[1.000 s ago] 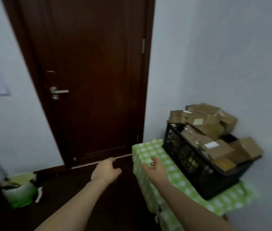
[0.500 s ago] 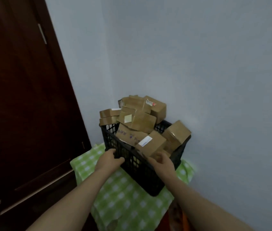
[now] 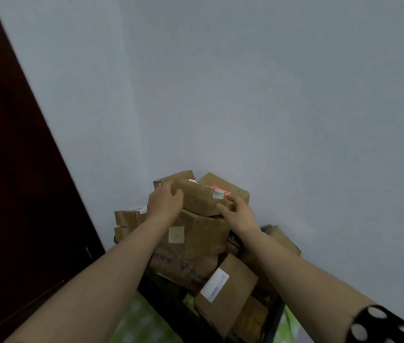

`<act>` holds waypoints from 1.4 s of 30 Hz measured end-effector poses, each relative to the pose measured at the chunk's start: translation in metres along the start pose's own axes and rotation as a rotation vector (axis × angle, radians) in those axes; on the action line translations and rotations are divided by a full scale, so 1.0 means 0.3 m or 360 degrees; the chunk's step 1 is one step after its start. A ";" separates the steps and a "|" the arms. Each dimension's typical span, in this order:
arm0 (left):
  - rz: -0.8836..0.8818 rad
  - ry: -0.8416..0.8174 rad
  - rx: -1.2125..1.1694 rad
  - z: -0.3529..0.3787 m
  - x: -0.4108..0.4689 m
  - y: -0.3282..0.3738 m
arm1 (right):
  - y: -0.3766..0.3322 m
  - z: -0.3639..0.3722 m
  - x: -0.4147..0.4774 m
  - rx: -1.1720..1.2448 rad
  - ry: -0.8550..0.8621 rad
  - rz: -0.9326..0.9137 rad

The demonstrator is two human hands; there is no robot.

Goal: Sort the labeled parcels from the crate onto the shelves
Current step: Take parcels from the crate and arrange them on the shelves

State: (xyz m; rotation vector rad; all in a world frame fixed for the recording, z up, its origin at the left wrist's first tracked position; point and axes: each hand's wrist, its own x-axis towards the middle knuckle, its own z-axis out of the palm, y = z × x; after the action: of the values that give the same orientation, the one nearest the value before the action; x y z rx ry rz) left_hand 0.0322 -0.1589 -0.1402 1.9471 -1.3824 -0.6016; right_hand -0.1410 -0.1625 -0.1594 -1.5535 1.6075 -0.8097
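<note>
Head view: both hands clamped on the top parcel of the heap.

Nearest, dotted sleeve (image 3: pixel 379 325) on the right forearm. Beneath both forearms, green checked cloth (image 3: pixel 141 323) and black crate (image 3: pixel 274 315), heaped with brown parcels (image 3: pixel 196 243). Below the right wrist, a white-labelled parcel (image 3: pixel 230 293) leans tilted at the crate's near side. Further out, left hand (image 3: pixel 163 205) curls over the left end of the top parcel (image 3: pixel 197 198); right hand (image 3: pixel 239 215) grips its right end, fingers beside a small label. The parcel sits between the hands, touching the heap. Dark door (image 3: pixel 10 194) left of the left hand; pale wall (image 3: pixel 270 95) beyond.
</note>
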 end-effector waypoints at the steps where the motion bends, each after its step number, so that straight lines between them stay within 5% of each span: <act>1: 0.0006 -0.0036 0.0009 0.010 0.049 0.008 | -0.009 0.011 0.045 0.0005 -0.0034 0.0016; 9: -0.0358 -0.0305 -0.0136 0.111 0.329 -0.011 | 0.049 0.087 0.256 0.0339 -0.0231 0.0115; 18: -0.0243 0.0099 -0.0836 0.033 0.175 0.030 | 0.025 0.007 0.173 0.0473 -0.0061 -0.0269; 27: -0.0498 -0.0311 -0.1040 -0.284 -0.345 0.031 | -0.074 -0.152 -0.107 0.0697 -0.1065 -0.0666; 31: -0.0684 -0.0057 -0.1161 -0.356 -0.603 0.010 | -0.121 -0.107 -0.240 0.0855 -0.1279 -0.0666; 36: -0.0684 0.0493 -0.1670 -0.391 -0.864 -0.021 | -0.173 0.013 -0.494 0.1478 -0.1561 0.0077; 42: -0.0376 0.0608 -0.1671 -0.474 -1.112 -0.059 | -0.272 0.141 -0.750 0.1110 -0.1807 -0.0130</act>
State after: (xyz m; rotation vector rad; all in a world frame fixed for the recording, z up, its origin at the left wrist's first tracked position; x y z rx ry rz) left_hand 0.0311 0.1953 -0.0610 1.2435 -0.4142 -0.7939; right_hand -0.0650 0.0586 -0.0932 -1.1677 0.3663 -0.3125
